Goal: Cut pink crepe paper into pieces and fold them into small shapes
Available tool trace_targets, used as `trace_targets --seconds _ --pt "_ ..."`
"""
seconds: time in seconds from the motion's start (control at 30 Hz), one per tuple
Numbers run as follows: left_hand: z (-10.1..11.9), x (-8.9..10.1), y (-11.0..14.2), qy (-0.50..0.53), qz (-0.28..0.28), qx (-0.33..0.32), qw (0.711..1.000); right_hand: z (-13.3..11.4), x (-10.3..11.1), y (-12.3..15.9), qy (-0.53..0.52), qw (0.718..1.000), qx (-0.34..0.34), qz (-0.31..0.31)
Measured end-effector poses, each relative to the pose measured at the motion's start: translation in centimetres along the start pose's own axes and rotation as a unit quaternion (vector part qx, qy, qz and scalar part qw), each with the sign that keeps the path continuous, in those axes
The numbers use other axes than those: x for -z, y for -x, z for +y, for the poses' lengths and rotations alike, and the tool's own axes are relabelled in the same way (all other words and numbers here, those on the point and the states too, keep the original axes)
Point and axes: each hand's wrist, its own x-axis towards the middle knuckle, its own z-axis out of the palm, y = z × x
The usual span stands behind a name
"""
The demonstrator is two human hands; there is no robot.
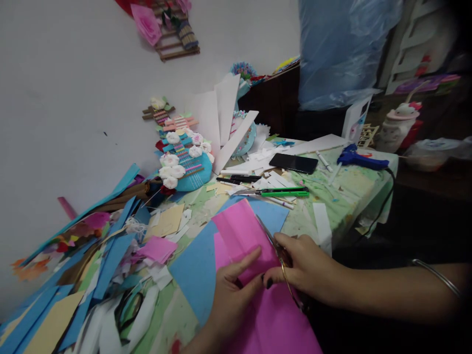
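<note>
Bright pink paper [265,314], folded or creased in places, stretches from the table's middle to its front edge. My left hand [234,292] holds it from the left, with the thumb and a finger on its surface. My right hand [306,258] grips a pair of scissors [266,228] with gold-coloured handles. The blades point up and away, along the right edge of the pink paper. Whether they are parted cannot be made out. Beneath the pink paper lies a sheet of blue paper [193,268].
Behind the hands are a green cutter [283,192], black pens [239,179], a phone [294,162] and a blue glue gun [361,158]. Paper strips and scraps [106,255] crowd the left side. A flower-decorated blue craft piece [188,169] leans by the wall.
</note>
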Motion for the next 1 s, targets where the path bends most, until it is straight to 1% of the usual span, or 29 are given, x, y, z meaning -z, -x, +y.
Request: trace_targets --seconds 0.13,0.23,0.37,0.43,0.5,0.7,0.8,0.93,1.0 --pt "-0.3 0.2 -0.1 0.014 -0.019 -0.001 1.000 -0.5 0.2 0.1 -0.002 1.000 0.005 -0.006" --pt "-0.4 0.2 -0.1 0.030 -0.016 0.006 0.999 -0.6 0.1 0.1 -0.001 1.000 -0.001 -0.007" --pt "-0.3 0.1 -0.1 0.011 -0.010 0.004 1.000 -0.6 0.1 0.1 0.000 1.000 -0.005 -0.003" --pt "-0.3 0.2 -0.1 0.006 0.002 0.000 1.000 -0.6 0.1 0.2 -0.003 1.000 -0.002 -0.002" --pt "-0.5 0.3 -0.3 0.009 0.011 -0.003 1.000 -0.5 0.0 0.3 -0.009 1.000 0.002 -0.004" --pt "-1.5 0.9 -0.5 0.009 0.005 -0.001 1.000 -0.5 0.0 0.6 -0.006 1.000 -0.007 -0.027" --pt "-1.3 0.9 -0.3 0.002 0.002 -0.005 1.000 -0.7 0.2 0.5 0.010 1.000 -0.011 -0.021" --pt "-0.6 0.6 0.0 -0.011 -0.006 -0.019 1.000 -0.9 0.6 0.3 0.006 1.000 -0.003 -0.009" --pt "-0.4 0.3 0.1 -0.001 -0.024 -0.015 1.000 -1.0 0.8 0.1 0.004 1.000 0.001 -0.001"
